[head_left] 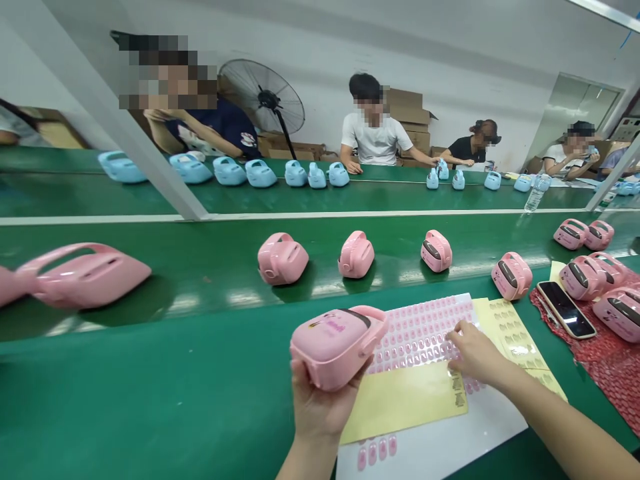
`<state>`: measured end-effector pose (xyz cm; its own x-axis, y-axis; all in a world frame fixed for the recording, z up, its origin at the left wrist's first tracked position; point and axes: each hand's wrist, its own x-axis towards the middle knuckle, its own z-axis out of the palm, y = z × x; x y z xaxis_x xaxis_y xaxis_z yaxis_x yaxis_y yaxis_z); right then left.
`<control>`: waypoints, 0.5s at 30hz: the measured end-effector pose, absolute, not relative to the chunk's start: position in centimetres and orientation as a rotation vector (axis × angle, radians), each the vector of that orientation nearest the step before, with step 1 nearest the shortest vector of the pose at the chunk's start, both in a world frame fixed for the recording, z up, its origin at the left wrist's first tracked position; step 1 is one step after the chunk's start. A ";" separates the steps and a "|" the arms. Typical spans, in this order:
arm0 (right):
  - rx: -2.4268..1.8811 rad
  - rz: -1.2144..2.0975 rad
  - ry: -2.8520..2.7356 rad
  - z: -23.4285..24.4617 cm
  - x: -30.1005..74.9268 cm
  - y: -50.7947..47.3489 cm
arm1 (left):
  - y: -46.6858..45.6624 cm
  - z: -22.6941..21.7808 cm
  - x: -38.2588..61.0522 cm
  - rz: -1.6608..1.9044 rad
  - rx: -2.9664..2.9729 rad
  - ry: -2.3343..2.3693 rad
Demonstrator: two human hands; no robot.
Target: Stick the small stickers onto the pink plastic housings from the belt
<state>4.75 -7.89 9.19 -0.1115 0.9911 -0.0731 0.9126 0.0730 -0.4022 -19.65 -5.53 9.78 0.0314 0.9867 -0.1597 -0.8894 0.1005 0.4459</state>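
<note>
My left hand (324,407) is closed around a pink plastic device with a carrying handle (330,347), holding it up with a printed face on top. Beside it, on the green surface, lies a white sheet of pink oval stickers (415,333). A yellow sheet (405,400) covers part of that sheet; a few more stickers show below it. My right hand (475,353) reaches in from the right over the sticker sheet, thumb and fingertips apart at the sheet's right side. No object can be made out between them. A second yellow sheet with pale stickers (517,337) lies beneath my right forearm.
Several pink devices (356,255) stand along the green conveyor belt (210,267). At right, a phone (566,310) and more devices rest on red bubble wrap (607,360). Behind a rail, people sit by several blue devices (230,171). A slanted white post (130,127) rises at left.
</note>
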 end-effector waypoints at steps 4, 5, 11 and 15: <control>-2.014 0.259 -2.022 10.6 5.5 -3.9 | -4.8 9.0 -21.1 1.527 0.227 0.368; -2.038 0.215 -1.977 10.5 5.8 -2.8 | -4.7 8.8 -21.4 1.529 0.216 0.351; -2.020 0.204 -1.879 8.1 7.1 -0.8 | -4.1 7.3 -21.7 1.437 0.182 0.147; -1.960 0.198 -1.775 8.1 7.0 -1.9 | -4.3 6.5 -21.0 1.350 0.156 0.024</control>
